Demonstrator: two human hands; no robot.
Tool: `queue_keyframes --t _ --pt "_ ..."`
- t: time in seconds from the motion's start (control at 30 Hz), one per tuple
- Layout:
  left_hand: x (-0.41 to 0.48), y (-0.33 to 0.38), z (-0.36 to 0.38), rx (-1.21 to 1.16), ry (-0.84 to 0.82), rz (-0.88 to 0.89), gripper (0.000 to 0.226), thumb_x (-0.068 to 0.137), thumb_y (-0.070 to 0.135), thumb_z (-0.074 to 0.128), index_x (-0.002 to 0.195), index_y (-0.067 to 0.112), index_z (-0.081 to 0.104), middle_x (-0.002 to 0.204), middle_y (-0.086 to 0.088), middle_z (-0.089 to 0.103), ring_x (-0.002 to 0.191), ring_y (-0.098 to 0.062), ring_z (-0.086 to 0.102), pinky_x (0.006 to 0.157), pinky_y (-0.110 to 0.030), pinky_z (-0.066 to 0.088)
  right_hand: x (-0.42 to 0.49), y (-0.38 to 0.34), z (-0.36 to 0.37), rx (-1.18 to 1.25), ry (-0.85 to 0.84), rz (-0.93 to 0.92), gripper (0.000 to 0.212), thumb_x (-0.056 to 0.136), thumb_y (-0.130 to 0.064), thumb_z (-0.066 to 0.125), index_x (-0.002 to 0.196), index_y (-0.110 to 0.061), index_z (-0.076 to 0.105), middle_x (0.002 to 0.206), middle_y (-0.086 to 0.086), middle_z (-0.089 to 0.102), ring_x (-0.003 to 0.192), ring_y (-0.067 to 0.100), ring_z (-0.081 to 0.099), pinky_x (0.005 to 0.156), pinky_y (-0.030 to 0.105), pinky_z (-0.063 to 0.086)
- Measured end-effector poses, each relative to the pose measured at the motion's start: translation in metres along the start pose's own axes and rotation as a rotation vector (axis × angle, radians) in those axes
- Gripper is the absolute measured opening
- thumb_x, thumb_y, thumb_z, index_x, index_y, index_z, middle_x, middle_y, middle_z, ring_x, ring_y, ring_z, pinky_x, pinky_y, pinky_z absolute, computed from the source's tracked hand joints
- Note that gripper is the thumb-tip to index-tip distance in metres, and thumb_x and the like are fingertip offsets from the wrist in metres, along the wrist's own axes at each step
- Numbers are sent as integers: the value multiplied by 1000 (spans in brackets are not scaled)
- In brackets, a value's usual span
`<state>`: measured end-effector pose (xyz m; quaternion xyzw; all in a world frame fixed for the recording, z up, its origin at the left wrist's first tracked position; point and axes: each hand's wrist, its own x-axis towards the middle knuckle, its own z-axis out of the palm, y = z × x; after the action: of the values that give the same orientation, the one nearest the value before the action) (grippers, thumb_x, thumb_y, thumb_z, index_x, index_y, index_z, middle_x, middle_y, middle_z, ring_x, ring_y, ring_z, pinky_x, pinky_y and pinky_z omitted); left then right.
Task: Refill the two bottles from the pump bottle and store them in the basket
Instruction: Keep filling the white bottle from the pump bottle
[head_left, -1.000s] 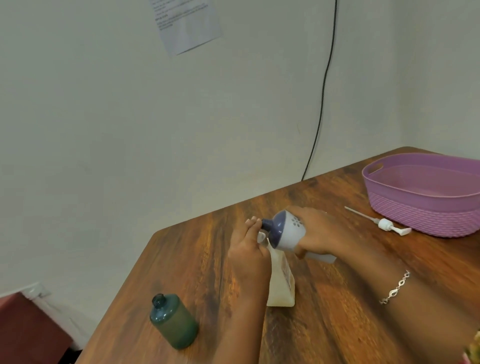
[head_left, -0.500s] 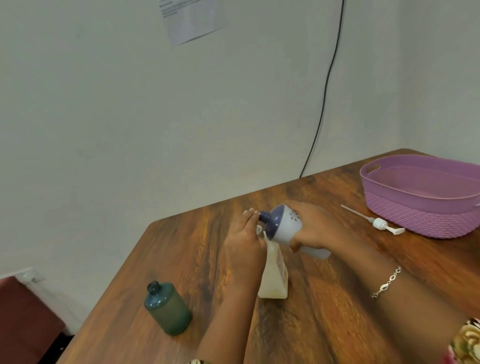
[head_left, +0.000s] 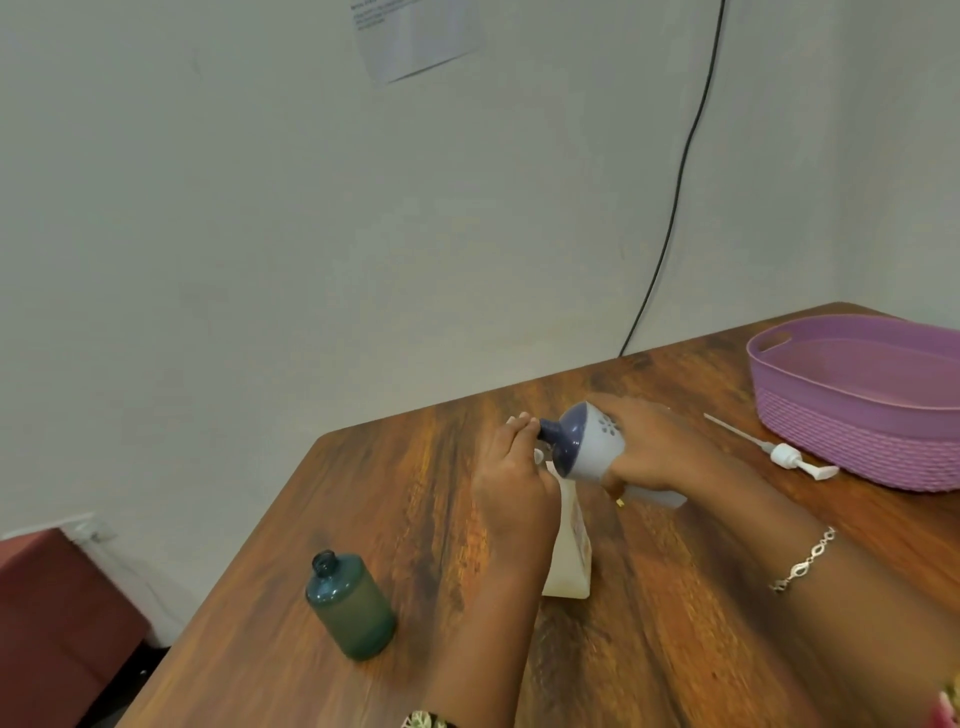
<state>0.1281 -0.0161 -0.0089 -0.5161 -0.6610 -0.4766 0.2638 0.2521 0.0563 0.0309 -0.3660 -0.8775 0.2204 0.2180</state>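
Observation:
My right hand (head_left: 660, 452) grips the white pump bottle with the purple shoulder (head_left: 592, 447), tipped on its side with its open neck pointing left. My left hand (head_left: 514, 483) holds the top of a pale translucent bottle (head_left: 569, 556) standing on the table, its fingertips touching the purple neck. The pale bottle's mouth is hidden behind my left hand. A dark green bottle (head_left: 350, 605) stands uncapped near the table's left edge. The purple basket (head_left: 831, 400) sits at the far right with nothing visible in it.
The removed white pump head with its long tube (head_left: 784, 457) lies on the wooden table (head_left: 701, 649) just in front of the basket. A black cable (head_left: 675, 208) runs down the wall behind. The table's left edge drops off beside the green bottle.
Both hands keep the same hold with the tipped bottle's neck at the pale bottle's top. Only my view has shifted slightly.

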Motion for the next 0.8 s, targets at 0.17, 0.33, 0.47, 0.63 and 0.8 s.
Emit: queue_keyframes --t 0.17,0.33,0.47,0.63,0.8 --pt "-6 -8 5 -37 -4 -1 27 67 -13 69 90 1 72 90 -11 70 83 -22 68 70 -30 57 -1 4 8 -45 29 -5 77 60 -18 81 127 -24 43 117 1 51 105 19 49 82 31 45" --pt "4 1 -4 -15 -7 -13 31 75 4 46 88 3 73 88 -7 71 80 -20 67 70 -21 49 -1 3 1 12 15 -23 73 58 -16 82 122 -22 47 104 -3 48 101 18 50 80 33 46" --pt "8 5 -5 -58 19 -77 33 73 2 43 87 3 74 87 -8 71 81 -19 67 73 -23 51 2 1 -3 -23 -14 -53 67 68 -14 74 128 -17 44 112 1 51 102 19 51 83 29 43" --pt "-1 1 -3 -102 39 -112 29 73 0 48 85 4 74 85 -6 72 80 -17 67 73 -20 50 -1 4 8 12 10 2 73 64 -13 79 128 -17 44 120 5 51 109 23 49 89 36 44" --pt "7 6 -7 -75 -7 -146 32 73 0 46 88 3 74 89 -9 71 85 -20 66 74 -19 46 -1 4 5 -5 15 -24 78 61 -19 81 128 -23 42 118 2 50 105 19 48 82 32 44"
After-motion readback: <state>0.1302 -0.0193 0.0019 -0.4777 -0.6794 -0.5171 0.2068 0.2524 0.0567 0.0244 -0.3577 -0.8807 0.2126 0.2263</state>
